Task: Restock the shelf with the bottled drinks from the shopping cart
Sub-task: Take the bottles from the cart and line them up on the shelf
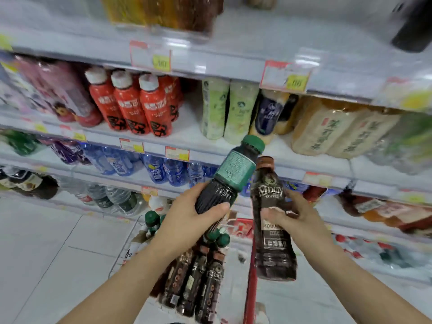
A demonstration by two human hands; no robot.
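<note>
My left hand [189,213] grips a dark bottle with a green cap and teal label [236,171], tilted up to the right toward the shelf. My right hand [294,213] holds a brown coffee bottle with a brown cap [268,183] upright beside it. The two bottles nearly touch near their tops. Below my hands the shopping cart [250,277] with its red rim holds several more coffee bottles [198,272] and green-capped bottles [152,220]. The white shelf [187,134] in front has a bare gap between red bottles and pale green bottles.
Red bottles [131,104], pale green bottles [224,111] and tan tea packs [339,129] fill the middle shelf. Blue bottles [163,169] and water bottles [117,197] stand on lower shelves. Price tags line the shelf edges. Tiled floor [46,253] lies at the left.
</note>
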